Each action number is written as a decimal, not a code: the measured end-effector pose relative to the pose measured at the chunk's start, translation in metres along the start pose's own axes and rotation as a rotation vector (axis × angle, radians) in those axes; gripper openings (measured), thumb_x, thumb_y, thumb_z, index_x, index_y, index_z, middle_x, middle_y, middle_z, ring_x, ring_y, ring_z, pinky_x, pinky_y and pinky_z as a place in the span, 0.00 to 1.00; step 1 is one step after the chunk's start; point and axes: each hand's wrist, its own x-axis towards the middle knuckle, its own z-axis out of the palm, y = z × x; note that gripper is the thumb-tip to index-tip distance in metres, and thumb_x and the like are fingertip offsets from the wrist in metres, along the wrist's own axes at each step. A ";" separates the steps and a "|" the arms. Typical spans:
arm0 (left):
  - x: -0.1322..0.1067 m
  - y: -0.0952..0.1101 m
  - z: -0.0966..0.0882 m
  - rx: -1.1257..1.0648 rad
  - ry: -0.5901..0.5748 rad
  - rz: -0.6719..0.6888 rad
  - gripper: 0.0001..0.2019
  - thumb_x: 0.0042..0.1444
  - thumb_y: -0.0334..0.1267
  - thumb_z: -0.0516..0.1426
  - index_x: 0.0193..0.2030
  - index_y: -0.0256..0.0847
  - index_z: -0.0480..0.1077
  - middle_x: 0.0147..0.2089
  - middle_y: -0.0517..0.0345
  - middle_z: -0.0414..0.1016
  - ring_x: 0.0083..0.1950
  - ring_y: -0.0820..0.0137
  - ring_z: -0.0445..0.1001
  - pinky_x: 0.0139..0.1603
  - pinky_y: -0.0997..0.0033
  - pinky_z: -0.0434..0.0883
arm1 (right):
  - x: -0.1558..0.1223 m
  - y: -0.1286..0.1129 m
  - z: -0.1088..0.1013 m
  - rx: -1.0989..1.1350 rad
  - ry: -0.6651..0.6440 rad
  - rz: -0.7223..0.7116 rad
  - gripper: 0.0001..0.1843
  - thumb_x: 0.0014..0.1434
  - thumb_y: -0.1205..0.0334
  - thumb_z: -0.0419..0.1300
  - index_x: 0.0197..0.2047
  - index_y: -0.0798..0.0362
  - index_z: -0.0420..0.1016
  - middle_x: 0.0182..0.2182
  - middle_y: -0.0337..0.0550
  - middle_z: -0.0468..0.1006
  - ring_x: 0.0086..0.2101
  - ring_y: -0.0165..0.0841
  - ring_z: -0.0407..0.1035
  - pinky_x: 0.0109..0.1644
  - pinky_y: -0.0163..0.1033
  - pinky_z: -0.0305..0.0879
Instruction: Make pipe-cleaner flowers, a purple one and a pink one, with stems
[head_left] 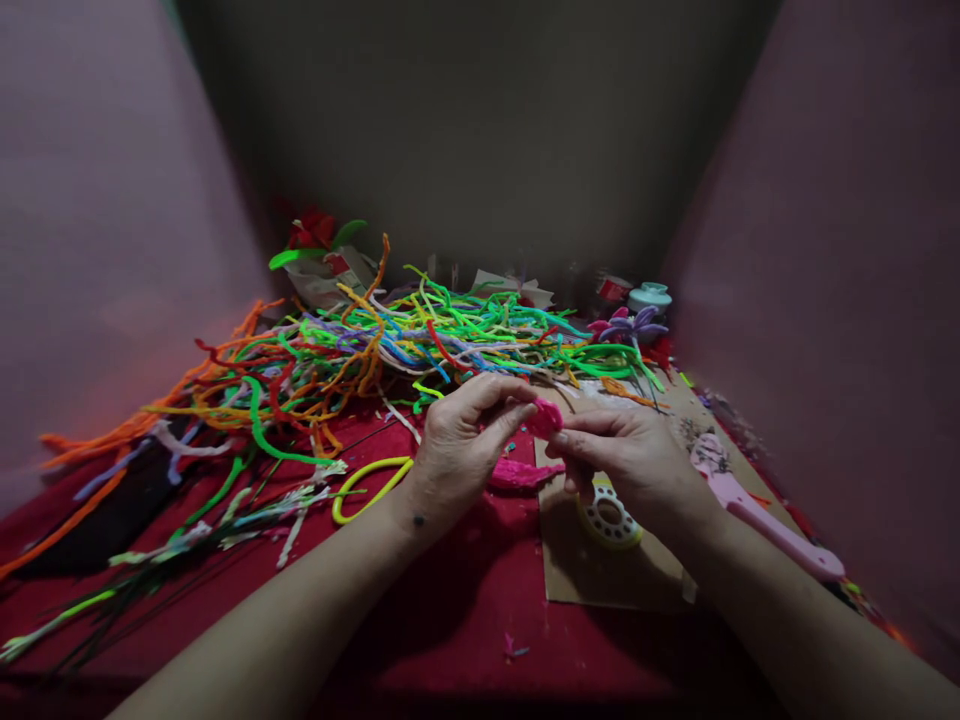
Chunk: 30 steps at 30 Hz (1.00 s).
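Note:
Between my two hands is a small pink fuzzy piece (pixel 548 416), which looks like bent pipe cleaner. My left hand (pixel 472 425) pinches its left side between thumb and fingers. From the right, the fingertips of my right hand (pixel 630 450) pinch its lower edge. Below them, a longer pink fuzzy strip (pixel 517 474) lies on the red cloth, its right tip at the cardboard's edge. Under my right hand a white and yellow ring-shaped item with dark dots (pixel 611 515) rests on the cardboard sheet (pixel 577 580); my hand hides part of it.
A large heap of coloured pipe cleaners (pixel 450 330) spreads across the back and left. A yellow loop (pixel 367 490) and thin dark stems (pixel 150 580) lie at left. On the right are a pink-handled brush (pixel 780 525), a purple flower (pixel 634 325) and a pale blue jar (pixel 649 298).

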 end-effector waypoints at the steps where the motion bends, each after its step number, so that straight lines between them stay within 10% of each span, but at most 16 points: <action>1: 0.000 0.000 0.000 0.039 -0.014 0.019 0.03 0.55 0.32 0.57 0.35 0.37 0.73 0.33 0.59 0.75 0.35 0.74 0.72 0.37 0.77 0.69 | 0.000 0.000 0.000 0.000 -0.013 0.005 0.09 0.50 0.61 0.63 0.25 0.58 0.79 0.12 0.38 0.73 0.13 0.23 0.63 0.17 0.28 0.59; 21: -0.001 -0.004 -0.001 0.285 0.008 0.045 0.05 0.57 0.34 0.55 0.32 0.38 0.70 0.32 0.58 0.75 0.30 0.75 0.70 0.31 0.77 0.66 | -0.002 0.000 0.009 -0.084 0.047 -0.092 0.06 0.51 0.64 0.63 0.25 0.56 0.71 0.13 0.32 0.69 0.13 0.22 0.62 0.16 0.26 0.57; 30: 0.002 -0.003 -0.001 0.211 -0.039 -0.018 0.05 0.56 0.33 0.55 0.31 0.38 0.70 0.29 0.60 0.72 0.28 0.76 0.66 0.28 0.77 0.63 | 0.000 -0.002 0.004 0.073 0.033 0.091 0.08 0.45 0.63 0.66 0.22 0.56 0.71 0.12 0.32 0.68 0.11 0.22 0.58 0.13 0.27 0.51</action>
